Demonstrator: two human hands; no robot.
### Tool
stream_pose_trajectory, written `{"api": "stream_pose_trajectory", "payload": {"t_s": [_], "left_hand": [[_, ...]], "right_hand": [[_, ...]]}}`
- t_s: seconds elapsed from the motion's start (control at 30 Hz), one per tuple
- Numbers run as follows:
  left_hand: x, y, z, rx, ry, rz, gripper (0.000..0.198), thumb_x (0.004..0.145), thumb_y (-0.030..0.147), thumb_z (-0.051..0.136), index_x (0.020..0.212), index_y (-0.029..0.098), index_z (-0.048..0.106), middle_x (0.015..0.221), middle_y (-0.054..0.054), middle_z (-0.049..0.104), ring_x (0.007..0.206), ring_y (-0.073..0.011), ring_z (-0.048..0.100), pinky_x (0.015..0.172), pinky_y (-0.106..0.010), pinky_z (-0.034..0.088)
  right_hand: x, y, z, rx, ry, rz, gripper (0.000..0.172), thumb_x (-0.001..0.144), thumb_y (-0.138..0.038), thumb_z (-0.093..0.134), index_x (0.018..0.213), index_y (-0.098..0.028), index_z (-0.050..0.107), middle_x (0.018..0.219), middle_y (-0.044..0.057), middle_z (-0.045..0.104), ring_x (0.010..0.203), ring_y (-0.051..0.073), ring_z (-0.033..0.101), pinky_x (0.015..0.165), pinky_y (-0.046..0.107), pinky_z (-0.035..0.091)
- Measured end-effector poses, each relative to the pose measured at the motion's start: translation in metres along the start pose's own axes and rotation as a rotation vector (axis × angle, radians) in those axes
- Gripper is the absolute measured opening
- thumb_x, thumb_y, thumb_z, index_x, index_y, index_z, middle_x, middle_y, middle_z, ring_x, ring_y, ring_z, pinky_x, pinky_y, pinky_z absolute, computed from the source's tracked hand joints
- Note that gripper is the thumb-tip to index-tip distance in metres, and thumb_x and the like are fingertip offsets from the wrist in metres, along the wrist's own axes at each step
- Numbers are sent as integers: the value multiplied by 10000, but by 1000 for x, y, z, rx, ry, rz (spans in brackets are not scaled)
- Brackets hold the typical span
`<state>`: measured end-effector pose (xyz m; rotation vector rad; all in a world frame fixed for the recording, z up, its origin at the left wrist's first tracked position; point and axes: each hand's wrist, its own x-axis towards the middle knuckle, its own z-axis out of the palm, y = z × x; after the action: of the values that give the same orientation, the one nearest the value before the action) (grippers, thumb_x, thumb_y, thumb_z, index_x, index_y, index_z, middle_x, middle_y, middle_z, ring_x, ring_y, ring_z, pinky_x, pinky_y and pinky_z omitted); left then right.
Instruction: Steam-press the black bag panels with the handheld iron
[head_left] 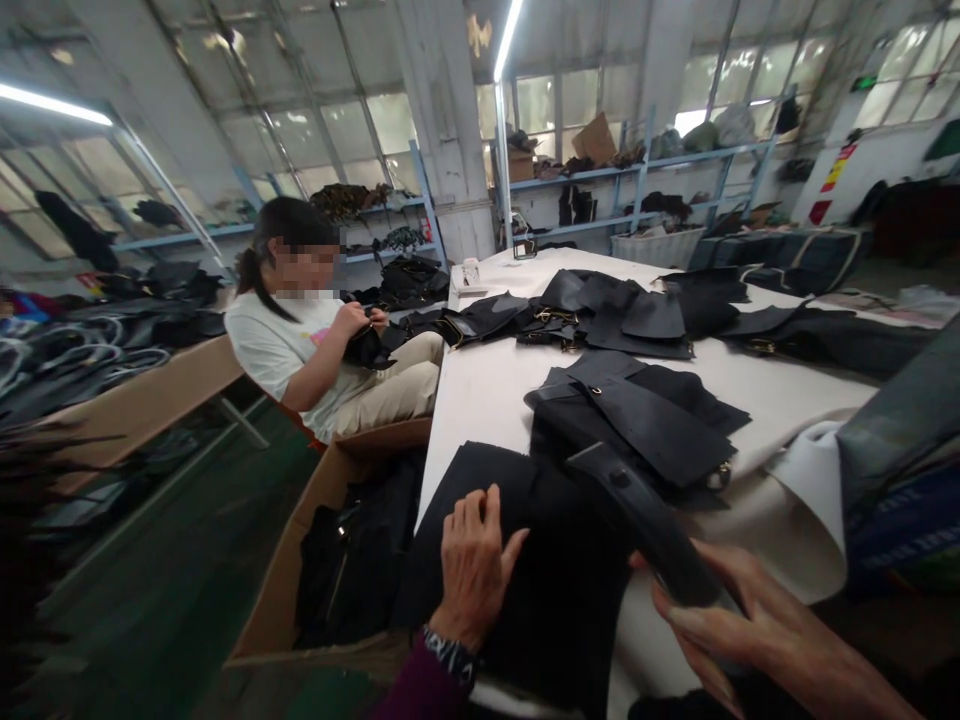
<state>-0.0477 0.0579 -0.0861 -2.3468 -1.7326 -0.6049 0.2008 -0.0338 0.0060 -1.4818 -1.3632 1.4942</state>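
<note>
My left hand lies on a large black fabric panel at the table's near edge, palm down with the fingers stretched out and the thumb apart. In my right hand is a long, smooth black piece with a small mark near its far end; I cannot make out its exact kind. It points up and to the left, over the right part of the panel. Just beyond lies a stack of black fabric pieces with small metal fittings.
An open cardboard box holding black pieces stands left of the white table. A seated co-worker handles a black piece at the table's left side. More black pieces lie farther back. White sheeting curls at the right.
</note>
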Motion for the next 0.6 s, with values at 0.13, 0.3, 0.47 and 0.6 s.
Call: {"api": "stream_pose_trajectory", "payload": {"t_s": [0.13, 0.3, 0.47, 0.6], "left_hand": [[10, 10, 6, 16, -6, 33, 575, 814, 485, 542, 1202, 60, 526, 1107, -181, 547, 988, -312, 497, 822, -450, 437], [-3, 8, 23, 15, 153, 70, 388, 865, 296, 520, 1153, 39, 557, 1092, -178, 555, 1050, -298, 490, 892, -436, 430], [1, 6, 26, -110, 184, 20, 287, 865, 137, 440, 1078, 67, 620, 950, -151, 603, 919, -271, 545, 815, -420, 451], [21, -4, 8, -547, 100, -235, 283, 869, 181, 406, 932, 98, 668, 769, -94, 601, 725, -221, 562, 696, -379, 460]], "right_hand": [[-4, 0, 0, -1, 135, 34, 571, 714, -509, 637, 1182, -189, 567, 654, 5, 631, 475, 175, 572, 451, 269, 465], [-1, 0, 4, 47, 73, 62, 555, 721, -461, 627, 1194, -183, 543, 689, -11, 606, 416, 118, 508, 403, 241, 418], [1, 3, 7, 37, 39, 107, 575, 749, -412, 618, 1256, -177, 483, 480, -79, 493, 403, 120, 474, 398, 212, 373], [-4, 4, 6, 33, 54, 121, 586, 734, -437, 614, 1259, -204, 498, 466, -71, 496, 396, 134, 470, 396, 227, 377]]}}
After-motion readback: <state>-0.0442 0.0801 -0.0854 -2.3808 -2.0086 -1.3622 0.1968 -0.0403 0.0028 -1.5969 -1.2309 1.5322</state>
